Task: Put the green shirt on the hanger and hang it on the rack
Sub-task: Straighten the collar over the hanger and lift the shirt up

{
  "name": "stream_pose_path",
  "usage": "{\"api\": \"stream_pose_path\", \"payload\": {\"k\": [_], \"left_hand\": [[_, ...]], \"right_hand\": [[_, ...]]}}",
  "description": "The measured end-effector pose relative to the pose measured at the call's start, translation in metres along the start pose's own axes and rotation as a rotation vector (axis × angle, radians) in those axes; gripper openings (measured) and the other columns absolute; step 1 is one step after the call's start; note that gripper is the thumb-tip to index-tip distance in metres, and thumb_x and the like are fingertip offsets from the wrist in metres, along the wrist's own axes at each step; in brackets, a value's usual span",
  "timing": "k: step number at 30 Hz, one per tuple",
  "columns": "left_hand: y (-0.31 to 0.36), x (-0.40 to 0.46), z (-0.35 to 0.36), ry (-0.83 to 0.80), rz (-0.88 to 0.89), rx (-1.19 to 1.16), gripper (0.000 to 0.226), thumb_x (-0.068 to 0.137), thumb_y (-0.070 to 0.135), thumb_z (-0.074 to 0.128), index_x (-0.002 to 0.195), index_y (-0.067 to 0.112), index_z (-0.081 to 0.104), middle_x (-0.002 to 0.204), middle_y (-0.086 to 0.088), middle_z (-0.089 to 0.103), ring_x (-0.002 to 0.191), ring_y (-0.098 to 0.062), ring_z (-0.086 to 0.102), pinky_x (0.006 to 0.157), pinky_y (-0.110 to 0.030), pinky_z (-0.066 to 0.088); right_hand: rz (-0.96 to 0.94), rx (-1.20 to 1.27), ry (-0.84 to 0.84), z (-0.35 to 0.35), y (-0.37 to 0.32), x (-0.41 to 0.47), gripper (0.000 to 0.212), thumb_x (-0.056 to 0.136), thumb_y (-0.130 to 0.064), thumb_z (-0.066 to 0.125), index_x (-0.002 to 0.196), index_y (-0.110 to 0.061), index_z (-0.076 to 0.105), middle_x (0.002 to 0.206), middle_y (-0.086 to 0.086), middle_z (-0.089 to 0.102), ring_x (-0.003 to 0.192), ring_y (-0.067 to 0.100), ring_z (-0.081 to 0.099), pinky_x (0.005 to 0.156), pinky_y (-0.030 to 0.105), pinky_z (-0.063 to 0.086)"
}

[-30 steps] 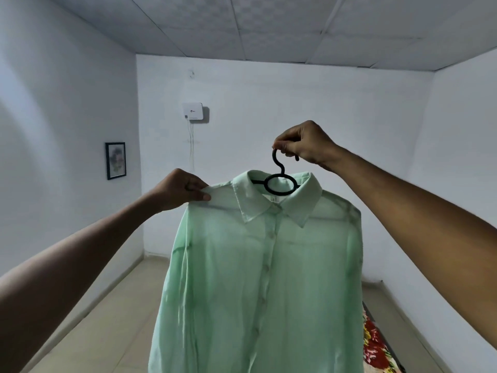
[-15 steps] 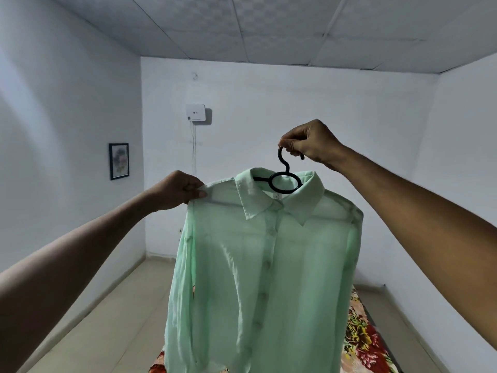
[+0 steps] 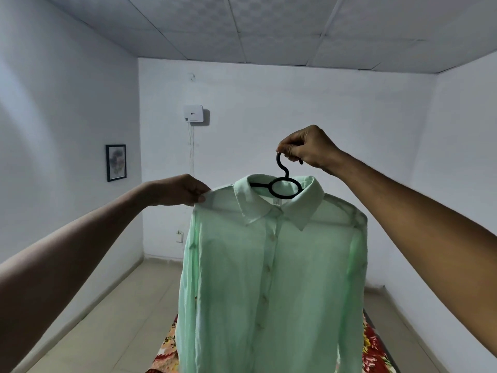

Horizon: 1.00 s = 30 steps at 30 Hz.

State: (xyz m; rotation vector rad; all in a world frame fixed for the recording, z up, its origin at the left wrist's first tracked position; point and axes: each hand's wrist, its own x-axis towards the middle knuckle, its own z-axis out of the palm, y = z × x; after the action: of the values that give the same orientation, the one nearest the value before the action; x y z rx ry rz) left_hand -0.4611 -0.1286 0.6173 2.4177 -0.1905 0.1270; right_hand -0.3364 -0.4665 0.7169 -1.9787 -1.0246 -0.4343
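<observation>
1. Green shirt (image 3: 271, 278), one: centre of frame, held in the air, buttoned, draped on the hanger.
2. Black hanger (image 3: 285, 184), one: hook above the collar.
3. Right hand (image 3: 309, 149), one: grip curled round the hook.
4. Left hand (image 3: 183, 192), one: grip pinching the shirt's shoulder edge, centre left.
5. Floral cloth (image 3: 372, 345), one: lower frame, behind the hem.
6. Bare floor (image 3: 121, 319): lower left.

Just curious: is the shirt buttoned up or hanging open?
Buttoned. The shirt has its front edges meeting along one closed line of buttons below the collar, with no gap.
</observation>
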Motion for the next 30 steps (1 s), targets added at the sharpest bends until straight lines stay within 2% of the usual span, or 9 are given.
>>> {"api": "stream_pose_path", "payload": {"k": [2, 4, 8, 13, 17, 22, 24, 27, 30], "left_hand": [[0.021, 0.003, 0.001, 0.020, 0.007, 0.068, 0.080, 0.074, 0.050, 0.086, 0.145, 0.027, 0.056, 0.132, 0.004, 0.069, 0.121, -0.010, 0.064, 0.105, -0.031, 0.049], [0.053, 0.012, 0.007, 0.100, 0.090, 0.024, 0.105, 0.059, 0.062, 0.087, 0.150, 0.026, 0.049, 0.134, 0.007, 0.066, 0.122, -0.006, 0.064, 0.101, -0.025, 0.052], [0.112, 0.041, 0.032, 0.132, 0.176, 0.042, 0.076, 0.078, 0.029, 0.088, 0.144, 0.013, 0.055, 0.117, 0.002, 0.077, 0.108, -0.011, 0.073, 0.099, -0.029, 0.056], [0.120, 0.072, 0.058, 0.311, 0.213, 0.037, 0.024, 0.085, 0.024, 0.084, 0.105, 0.011, 0.080, 0.084, -0.006, 0.079, 0.077, -0.013, 0.070, 0.078, -0.028, 0.054], [0.124, 0.078, 0.064, 0.294, 0.260, -0.356, 0.014, 0.089, -0.003, 0.074, 0.102, -0.008, 0.072, 0.085, -0.012, 0.078, 0.078, -0.018, 0.077, 0.080, -0.027, 0.063], [0.138, 0.085, 0.065, 0.366, 0.203, -0.387, 0.017, 0.089, 0.000, 0.075, 0.100, -0.011, 0.070, 0.084, -0.022, 0.076, 0.076, -0.028, 0.075, 0.082, -0.038, 0.064], [0.137, 0.087, 0.060, 0.417, 0.186, -0.402, 0.023, 0.089, 0.003, 0.076, 0.103, -0.014, 0.068, 0.085, -0.023, 0.076, 0.073, -0.025, 0.075, 0.078, -0.036, 0.065], [0.135, 0.089, 0.053, 0.433, 0.190, -0.435, 0.018, 0.090, 0.002, 0.076, 0.099, -0.011, 0.068, 0.080, -0.019, 0.077, 0.087, -0.034, 0.076, 0.084, -0.038, 0.064], [0.132, 0.094, 0.049, 0.433, 0.173, -0.450, 0.013, 0.090, 0.000, 0.075, 0.097, -0.009, 0.068, 0.074, -0.016, 0.076, 0.091, -0.039, 0.075, 0.086, -0.039, 0.064]], "right_hand": [[0.000, -0.003, -0.007, 0.004, 0.003, 0.000, 0.009, 0.088, -0.017, 0.081, 0.094, -0.012, 0.081, 0.088, 0.018, 0.078, 0.072, 0.018, 0.068, 0.078, 0.049, 0.060], [-0.007, -0.001, -0.026, 0.010, 0.005, 0.001, 0.009, 0.087, -0.017, 0.081, 0.094, -0.011, 0.082, 0.087, 0.019, 0.078, 0.072, 0.019, 0.067, 0.074, 0.045, 0.058], [-0.037, 0.028, -0.059, 0.024, 0.004, 0.002, 0.007, 0.086, -0.019, 0.083, 0.090, -0.013, 0.083, 0.082, 0.014, 0.078, 0.071, 0.020, 0.065, 0.062, 0.038, 0.051], [-0.042, 0.089, -0.044, 0.027, 0.005, 0.004, 0.004, 0.083, -0.023, 0.085, 0.081, -0.022, 0.082, 0.077, 0.007, 0.078, 0.072, 0.033, 0.068, 0.060, 0.039, 0.048], [-0.037, 0.105, -0.039, 0.023, 0.017, -0.002, 0.008, 0.082, -0.028, 0.086, 0.082, -0.021, 0.081, 0.081, 0.004, 0.079, 0.090, 0.039, 0.072, 0.061, 0.039, 0.051], [0.017, 0.153, 0.074, 0.006, 0.042, -0.015, 0.042, 0.085, -0.046, 0.081, 0.116, -0.020, 0.071, 0.098, 0.000, 0.074, 0.087, 0.013, 0.068, 0.074, 0.024, 0.049], [0.074, 0.075, -0.071, -0.005, 0.062, -0.033, 0.047, 0.084, -0.047, 0.080, 0.121, -0.021, 0.069, 0.105, -0.001, 0.073, 0.094, 0.009, 0.066, 0.080, 0.023, 0.051], [0.126, -0.262, -0.365, -0.011, 0.089, -0.058, 0.014, 0.086, -0.038, 0.082, 0.088, -0.032, 0.070, 0.083, -0.011, 0.070, 0.077, 0.007, 0.062, 0.072, 0.026, 0.048], [0.138, -0.252, -0.270, -0.014, 0.105, -0.062, 0.022, 0.089, -0.026, 0.079, 0.072, -0.030, 0.066, 0.069, -0.012, 0.061, 0.068, 0.007, 0.056, 0.066, 0.028, 0.042]]}}
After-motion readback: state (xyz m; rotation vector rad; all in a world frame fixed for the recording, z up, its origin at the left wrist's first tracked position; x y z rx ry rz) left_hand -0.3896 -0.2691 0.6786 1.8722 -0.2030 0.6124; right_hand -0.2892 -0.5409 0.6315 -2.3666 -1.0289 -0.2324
